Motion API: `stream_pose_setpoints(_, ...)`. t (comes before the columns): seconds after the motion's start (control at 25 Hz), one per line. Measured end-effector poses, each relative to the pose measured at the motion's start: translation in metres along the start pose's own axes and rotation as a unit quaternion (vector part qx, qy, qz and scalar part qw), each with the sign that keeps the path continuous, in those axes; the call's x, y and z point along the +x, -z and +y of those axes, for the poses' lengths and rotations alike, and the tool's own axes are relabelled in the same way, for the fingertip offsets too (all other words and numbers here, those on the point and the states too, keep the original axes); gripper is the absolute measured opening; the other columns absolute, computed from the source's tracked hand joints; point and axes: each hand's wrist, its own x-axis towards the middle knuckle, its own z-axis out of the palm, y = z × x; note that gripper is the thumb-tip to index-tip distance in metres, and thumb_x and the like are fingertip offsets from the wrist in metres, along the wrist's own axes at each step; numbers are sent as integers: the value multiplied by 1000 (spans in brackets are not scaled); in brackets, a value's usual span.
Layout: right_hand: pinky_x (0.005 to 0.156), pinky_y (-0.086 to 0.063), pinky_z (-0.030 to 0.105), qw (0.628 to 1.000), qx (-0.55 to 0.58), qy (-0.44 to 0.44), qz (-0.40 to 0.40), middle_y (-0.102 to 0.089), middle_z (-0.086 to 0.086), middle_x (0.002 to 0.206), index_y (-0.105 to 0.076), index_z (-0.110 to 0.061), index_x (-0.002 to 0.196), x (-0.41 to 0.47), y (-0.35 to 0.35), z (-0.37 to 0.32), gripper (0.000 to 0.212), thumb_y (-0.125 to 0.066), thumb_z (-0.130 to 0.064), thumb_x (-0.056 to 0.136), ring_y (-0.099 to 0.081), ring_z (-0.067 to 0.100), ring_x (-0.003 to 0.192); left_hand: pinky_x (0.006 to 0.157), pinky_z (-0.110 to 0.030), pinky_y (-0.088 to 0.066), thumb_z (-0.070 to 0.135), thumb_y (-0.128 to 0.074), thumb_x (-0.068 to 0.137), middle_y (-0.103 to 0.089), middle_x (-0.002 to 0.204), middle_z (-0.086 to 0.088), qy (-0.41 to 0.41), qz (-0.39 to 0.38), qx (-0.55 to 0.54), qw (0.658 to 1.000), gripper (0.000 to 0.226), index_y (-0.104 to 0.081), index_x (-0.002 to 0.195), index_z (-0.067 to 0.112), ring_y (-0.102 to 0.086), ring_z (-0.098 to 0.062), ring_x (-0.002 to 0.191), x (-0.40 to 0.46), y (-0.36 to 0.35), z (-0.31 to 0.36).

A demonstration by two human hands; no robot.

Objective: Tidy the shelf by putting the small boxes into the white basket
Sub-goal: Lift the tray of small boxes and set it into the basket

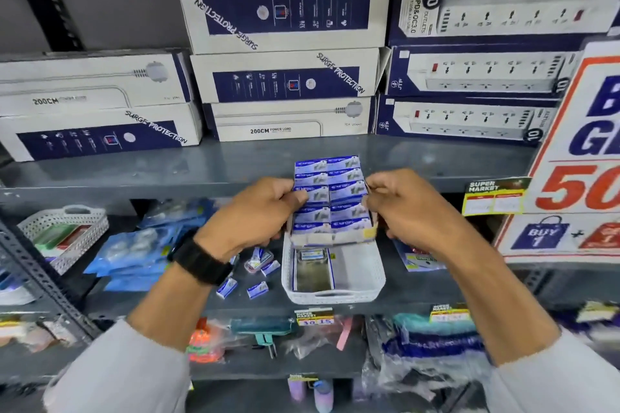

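Observation:
Both hands hold a block of several small blue-and-white boxes (330,198), two columns wide, tilted up over the back of the white basket (365,282). My left hand (255,214) grips the block's left side and my right hand (406,208) its right side. The basket stands on the middle shelf and contains a flat clear-fronted pack (312,270). Several loose small boxes (258,288) lie on the shelf just left of the basket, below my left wrist.
Blue plastic packets (134,255) lie left of the loose boxes, and a second white basket (63,231) stands at the far left. Large power-strip boxes (288,77) are stacked on the upper shelf. A big sale sign (577,157) leans at the right.

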Motion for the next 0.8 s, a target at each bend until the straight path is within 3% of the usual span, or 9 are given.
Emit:
stream_pose_setpoints(0.16,49,-48,46,998,7,-23,-58,-58,16,61,-61,1,90,-50,-27,37,19,-53,-15,96,-40,12,48,51,-24,-42,35,-47,109,-78,81,10,17,-55,-14,998,26,-72,113,31,-53,-12,53,-42,-40,-31)
stream_pose_setpoints(0.24,55,-50,51,995,-10,-60,-74,-57,25,68,-58,5,91,-53,-44,61,20,-53,-14,96,-41,18,53,57,-27,-43,37,-49,107,-79,84,10,41,-61,32,997,26,-72,111,26,-57,-1,55,-37,-63,-54)
stream_pose_setpoints(0.4,53,-44,38,984,-24,-156,-83,-47,3,54,-50,2,73,-23,-80,112,21,-53,-7,92,-47,22,51,61,-30,-40,39,-49,107,-71,81,-10,112,-81,78,987,37,-67,97,9,-54,-17,62,7,-103,-97)
stream_pose_setpoints(0.48,51,-40,32,978,-66,-178,-88,-50,1,53,-46,-7,67,-2,-94,129,23,-52,-6,90,-56,25,55,58,-31,-42,39,-48,107,-64,74,-4,125,-79,118,982,37,-63,90,10,-56,-20,63,34,-118,-115)
stream_pose_setpoints(0.56,54,-51,34,968,-121,-195,-100,-64,12,70,-52,-11,77,30,-104,153,13,-50,-7,90,-63,30,64,61,-37,-53,35,-47,107,-64,74,-4,139,-94,127,978,33,-62,94,10,-63,-24,65,77,-136,-133)
stream_pose_setpoints(0.64,70,-61,41,957,-172,-203,-113,-72,20,92,-61,-5,97,52,-108,167,14,-49,-7,90,-68,34,73,64,-41,-59,30,-47,108,-66,73,-11,156,-114,96,977,31,-60,95,6,-67,-27,60,103,-151,-147)
stream_pose_setpoints(0.72,79,-61,42,948,-200,-220,-117,-71,22,105,-63,-3,110,75,-114,186,25,-48,-5,89,-71,38,84,63,-42,-61,24,-45,109,-67,66,-11,181,-134,58,973,28,-57,95,4,-66,-21,50,131,-167,-160)
stream_pose_setpoints(0.8,86,-57,43,939,-225,-231,-121,-68,24,117,-61,-4,115,93,-122,203,29,-48,-5,90,-70,42,100,60,-41,-61,18,-43,109,-71,68,-15,204,-158,45,965,24,-55,94,3,-71,-23,52,153,-181,-172)
